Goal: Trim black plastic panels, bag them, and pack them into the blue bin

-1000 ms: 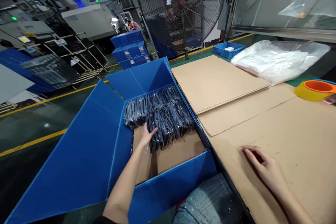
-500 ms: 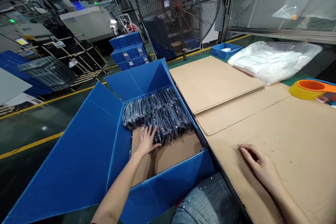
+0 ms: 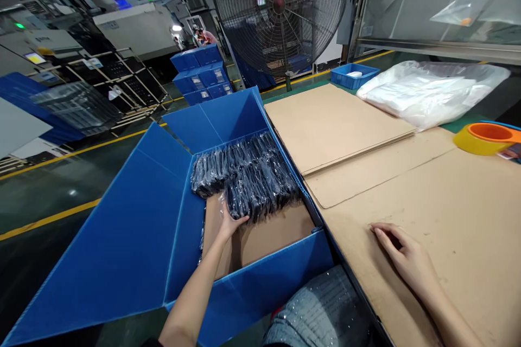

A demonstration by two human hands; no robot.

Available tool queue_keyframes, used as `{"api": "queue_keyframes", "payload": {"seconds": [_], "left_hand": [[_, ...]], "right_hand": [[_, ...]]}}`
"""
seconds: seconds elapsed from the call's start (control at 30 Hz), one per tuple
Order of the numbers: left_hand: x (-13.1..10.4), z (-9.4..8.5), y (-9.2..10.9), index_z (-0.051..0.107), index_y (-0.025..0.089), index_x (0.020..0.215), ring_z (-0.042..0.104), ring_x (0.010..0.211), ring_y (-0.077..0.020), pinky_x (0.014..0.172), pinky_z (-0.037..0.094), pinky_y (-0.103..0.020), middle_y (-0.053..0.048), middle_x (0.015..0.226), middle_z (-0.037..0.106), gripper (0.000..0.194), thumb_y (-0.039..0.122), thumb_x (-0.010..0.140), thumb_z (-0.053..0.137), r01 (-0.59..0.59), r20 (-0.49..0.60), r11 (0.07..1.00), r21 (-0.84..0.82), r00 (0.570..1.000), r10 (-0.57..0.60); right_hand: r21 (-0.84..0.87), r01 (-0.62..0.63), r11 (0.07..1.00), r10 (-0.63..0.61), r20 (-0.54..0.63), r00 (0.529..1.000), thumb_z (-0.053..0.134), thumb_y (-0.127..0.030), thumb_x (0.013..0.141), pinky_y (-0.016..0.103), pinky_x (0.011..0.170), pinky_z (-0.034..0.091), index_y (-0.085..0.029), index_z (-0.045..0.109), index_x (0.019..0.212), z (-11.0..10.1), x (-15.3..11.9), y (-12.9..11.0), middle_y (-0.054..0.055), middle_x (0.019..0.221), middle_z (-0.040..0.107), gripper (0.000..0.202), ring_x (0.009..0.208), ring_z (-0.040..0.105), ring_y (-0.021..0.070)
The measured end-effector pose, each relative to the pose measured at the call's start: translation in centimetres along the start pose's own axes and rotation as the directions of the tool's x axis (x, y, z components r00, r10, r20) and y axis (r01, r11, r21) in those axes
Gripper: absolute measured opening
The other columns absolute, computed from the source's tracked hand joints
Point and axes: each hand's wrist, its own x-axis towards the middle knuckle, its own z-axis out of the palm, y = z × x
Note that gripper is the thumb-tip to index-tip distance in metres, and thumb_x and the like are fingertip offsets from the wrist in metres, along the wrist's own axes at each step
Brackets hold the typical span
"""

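Inside an open blue corrugated box [image 3: 252, 276], my left hand [image 3: 228, 223] grips the near left end of a row of dark pieces in clear plastic bags [image 3: 260, 192]. Its thumb lies along the front of the row, while the other fingers go down the left side and are partly hidden. A second row of bagged pieces [image 3: 209, 172] stands behind, packed upright. Brown cardboard [image 3: 264, 241] shows below the rows. My right hand [image 3: 402, 255] rests on the cardboard-covered table [image 3: 459, 217], thumb and fingertips pinched together; whatever is between them, if anything, cannot be made out.
Cardboard sheets [image 3: 342, 124] lie beside the box. Beyond them are a clear bag of white material [image 3: 427, 92] and a small blue bin [image 3: 354, 75]. A yellow tape roll [image 3: 476, 141] sits at right. The box's side flap [image 3: 109, 238] spreads left; a large fan [image 3: 280, 11] stands behind.
My left hand's fingers have moved from spread over the front of the bagged row to down around its left end. My right hand stays in place. The view has shifted slightly.
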Motion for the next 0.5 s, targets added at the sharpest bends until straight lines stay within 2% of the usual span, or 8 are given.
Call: {"api": "queue_keyframes", "payload": {"seconds": [0.1,0.2,0.27,0.4,0.5], "left_hand": [[0.4,0.1,-0.5,0.013,0.014,0.147,0.037,0.136,-0.033,0.112,0.031,-0.045,-0.021,0.147,0.035,0.124,0.056,0.053,0.081,0.01,0.038,0.998,-0.065,0.999,-0.008],[0.5,0.1,-1.0,0.013,0.014,0.147,0.045,0.131,-0.032,0.106,0.039,-0.043,-0.021,0.143,0.041,0.12,0.06,0.056,0.077,0.014,0.063,0.995,-0.094,0.998,-0.008],[0.4,-0.1,-1.3,0.013,0.015,0.147,0.044,0.131,-0.0323,0.105,0.04,-0.044,-0.021,0.144,0.04,0.118,0.06,0.058,0.076,-0.002,0.07,0.996,-0.085,0.998,0.008],[0.5,-0.6,-1.8,0.015,0.017,0.147,0.035,0.137,-0.0373,0.109,0.032,-0.051,-0.022,0.148,0.033,0.117,0.057,0.057,0.078,-0.041,0.059,0.999,-0.012,0.997,0.042],[0.9,-0.9,-2.0,0.013,0.017,0.148,0.034,0.137,-0.0391,0.108,0.033,-0.053,-0.022,0.149,0.032,0.119,0.056,0.056,0.079,-0.061,0.064,0.997,0.047,0.996,0.058]], "right_hand": [[-0.006,-0.01,1.0,0.01,0.006,1.0,0.048,-0.056,0.082,0.036,0.079,0.055,-0.024,0.07,0.087,0.0,-0.1,0.3,0.006,0.096,0.074,0.04,0.091,0.069,0.026],[-0.013,-0.024,1.0,0.024,0.013,1.0,0.048,-0.058,0.081,0.038,0.08,0.055,-0.024,0.071,0.088,0.0,0.0,0.4,0.006,0.098,0.074,0.041,0.092,0.069,0.0268],[-0.015,-0.029,0.999,0.03,0.013,0.999,0.048,-0.058,0.08,0.038,0.08,0.055,-0.025,0.071,0.087,0.2,0.1,0.3,0.005,0.097,0.074,0.042,0.091,0.069,0.0269],[-0.013,-0.011,1.0,0.011,0.012,1.0,0.048,-0.057,0.081,0.038,0.079,0.056,-0.025,0.071,0.086,0.3,0.2,0.2,0.005,0.095,0.074,0.04,0.089,0.07,0.026],[-0.019,0.016,1.0,-0.016,-0.014,1.0,0.047,-0.055,0.083,0.037,0.077,0.057,-0.025,0.071,0.086,0.3,0.2,0.1,0.005,0.095,0.075,0.039,0.087,0.07,0.0252]]}}
